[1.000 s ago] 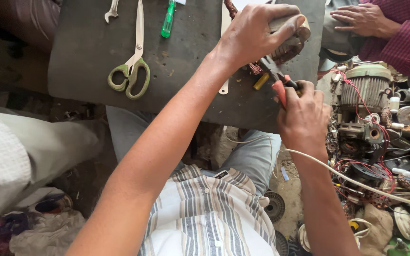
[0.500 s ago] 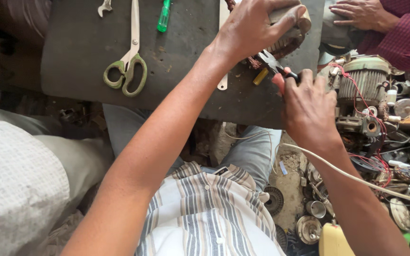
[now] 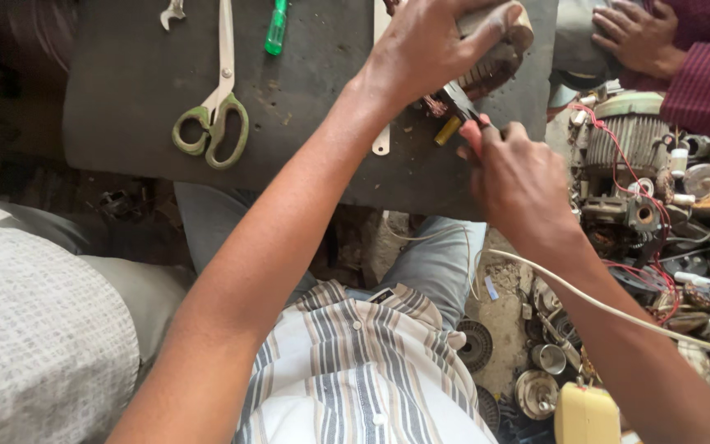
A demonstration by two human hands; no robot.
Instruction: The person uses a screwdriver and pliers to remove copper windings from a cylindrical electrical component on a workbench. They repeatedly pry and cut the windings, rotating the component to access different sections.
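While the left hand point(image 3: 433, 49) is pressing down on a small motor part point(image 3: 495, 49) at the far edge of the dark work board point(image 3: 125, 90), the right hand point(image 3: 519, 177) is working a pair of red-handled pliers point(image 3: 462, 111) into the part's near side. Left fingers are wrapping over the top of the part and clamping it against the board; the right fist is closing tight around the pliers' handles, thumb on top. The pliers' nose is disappearing under the left palm, so I cannot tell exactly what it is biting, though copper-coloured winding is showing just beside it. By my judgement the step in hand is gripping or pulling something at the winding. What follows is probably calling for a steady hold from the left hand and a controlled pull or twist from the right wrist, lest the nose slip.

Both forearms are reaching forward, the left crossing diagonally toward the right until the two hands are nearly touching. The right wrist is bending slightly inward.

Well to the left of the left arm, green-handled scissors point(image 3: 214, 115) are lying flat, with a green screwdriver point(image 3: 275, 29) beyond them. A white flat tool point(image 3: 381, 144) is lying just below the left wrist. To the right of the right hand, a heap of motor scrap with red wires point(image 3: 643, 189) is sitting, and another person's hand point(image 3: 630, 33) is resting beyond it.
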